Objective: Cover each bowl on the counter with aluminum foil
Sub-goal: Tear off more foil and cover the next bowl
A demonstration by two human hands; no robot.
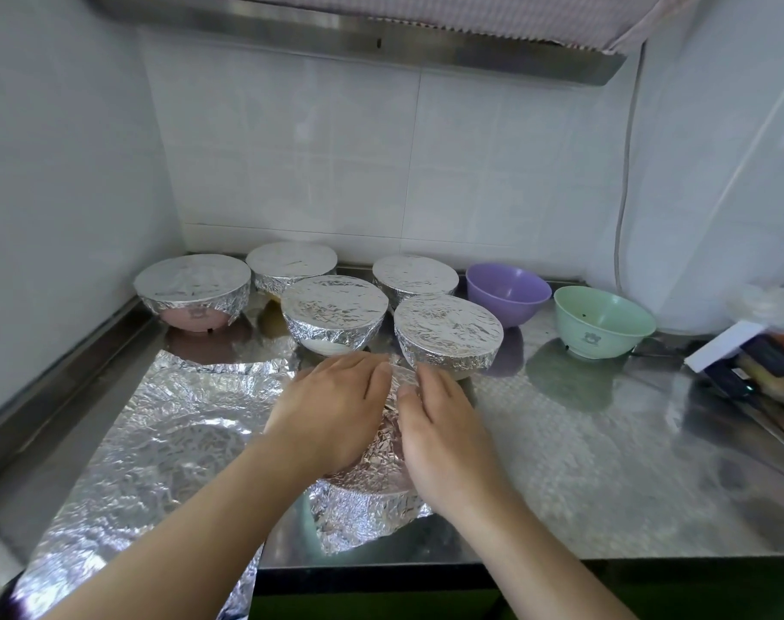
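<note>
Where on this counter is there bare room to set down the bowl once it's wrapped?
Bare steel counter lies right of the right hand, in front of the mint-green bowl. The back left is crowded with five foil-covered bowls; the loose foil sheet fills the front left.

5 foil-capped bowls (335, 311) at back, purple bowl (507, 294) + green bowl (603, 320) uncovered, upright, right.

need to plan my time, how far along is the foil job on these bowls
Done: five foil-covered bowls at the back. In hand: left hand and right hand press foil onto a sixth bowl. Left: purple bowl and green bowl, both bare.
</note>
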